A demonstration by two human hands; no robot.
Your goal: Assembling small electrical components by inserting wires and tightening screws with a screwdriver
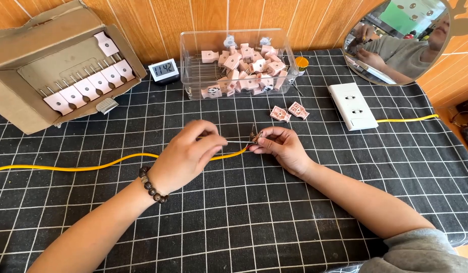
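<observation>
A yellow cable (82, 167) runs across the black checked tablecloth (254, 212) from the left edge to the middle. My left hand (186, 154), with a dark bead bracelet on the wrist, pinches the cable near its end. My right hand (282, 145) pinches the bare wire tips (255, 136) at that end. Both hands meet at the table's middle, a finger's width apart.
A clear plastic bin (193, 76) of pink plug parts stands at the back. Two loose pink plug halves (289, 111) lie before it. A cardboard box (27, 55) with finished plugs sits back left, a small digital clock (164, 70) beside it. A white socket block (353, 105) and a mirror (395, 43) are right.
</observation>
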